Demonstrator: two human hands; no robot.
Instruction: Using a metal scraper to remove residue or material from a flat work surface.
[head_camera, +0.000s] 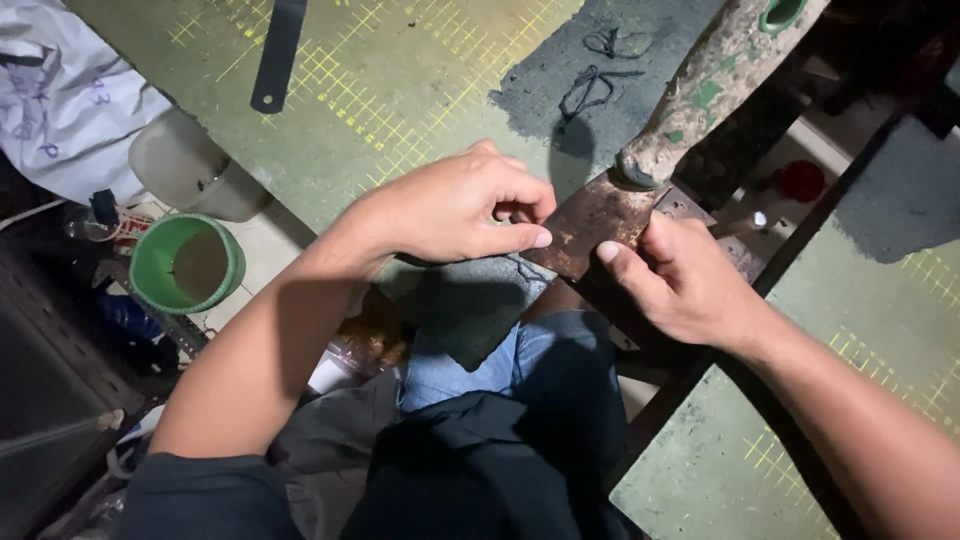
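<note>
Single view only, taken from a head-worn camera. It is aimed steeply down, almost vertical, past the forearms onto the lap and knees. The green gridded bench (400, 90) is seen from directly above, its edge running diagonally through the frame. Range is close: both forearms are cut off by the lower frame edges, and the left hand (455, 205) and right hand (680, 280) are framed near centre. No second view is provided, so no overlap is shared.
</note>
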